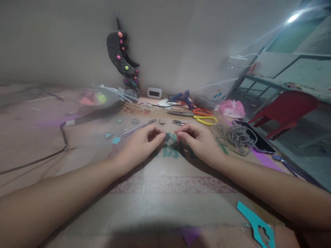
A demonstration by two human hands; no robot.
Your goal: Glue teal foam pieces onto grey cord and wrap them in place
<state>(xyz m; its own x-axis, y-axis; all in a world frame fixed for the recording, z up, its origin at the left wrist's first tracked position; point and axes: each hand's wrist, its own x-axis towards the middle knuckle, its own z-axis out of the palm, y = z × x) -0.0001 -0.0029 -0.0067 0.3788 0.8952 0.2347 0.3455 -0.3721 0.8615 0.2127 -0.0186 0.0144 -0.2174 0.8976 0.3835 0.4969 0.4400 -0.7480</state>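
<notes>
Both hands meet over the middle of the cardboard-covered table, fingertips a short way apart. My left hand (147, 141) is closed in a pinch, thumb against forefinger, at a tiny dark piece too small to name. My right hand (195, 137) also pinches, just to the right of it; what its fingertips hold is hidden. Beyond the fingers lie small thread snips (179, 122) and a small grey piece (161, 121). A pen (139, 127) is near my left hand, with a teal flower cutout (116, 140) to its left. Grey yarn (236, 137) lies loosely tangled beside my right wrist.
Scissors with orange and yellow handles (205, 119), a blue glue gun (181, 98) and a white clock (154, 92) stand toward the wall. A phone (256, 136) lies right, a teal foam scrap (256, 224) in front. A dark crescent decoration (115, 51) hangs behind.
</notes>
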